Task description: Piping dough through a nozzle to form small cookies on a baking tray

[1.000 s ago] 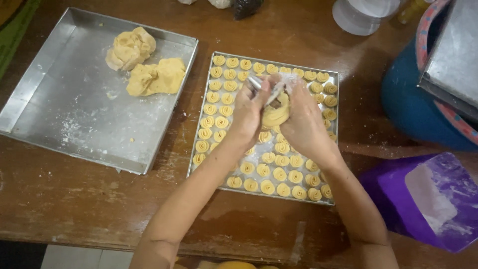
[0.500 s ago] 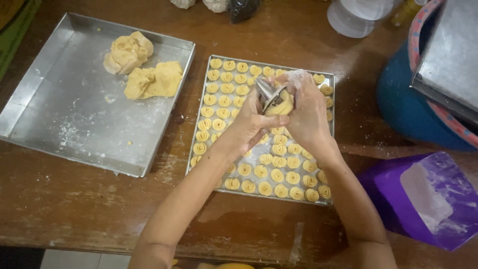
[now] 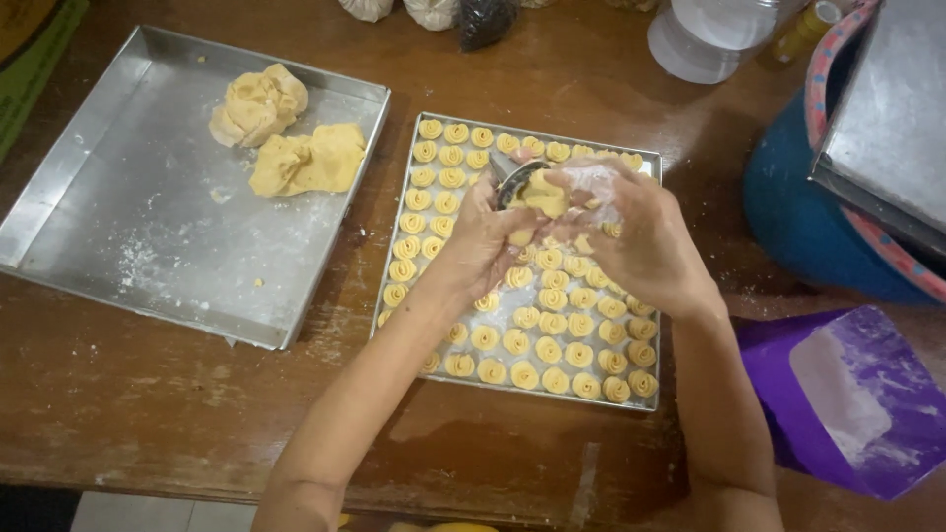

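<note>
Holding a metal nozzle [image 3: 514,179] in my left hand [image 3: 483,241], fingers curled around it, I see my right hand [image 3: 636,241] pinching dough [image 3: 544,195] directly beside it, above the cookie tray [image 3: 512,379].

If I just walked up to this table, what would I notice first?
Probably the baking tray in the middle, packed with neat rows of little yellow swirl cookies. Right above it, the left hand and right hand meet over a lump of dough and a small metal tool. To the left sits a bigger, floury tray with two rough dough heaps at its far end.
</note>
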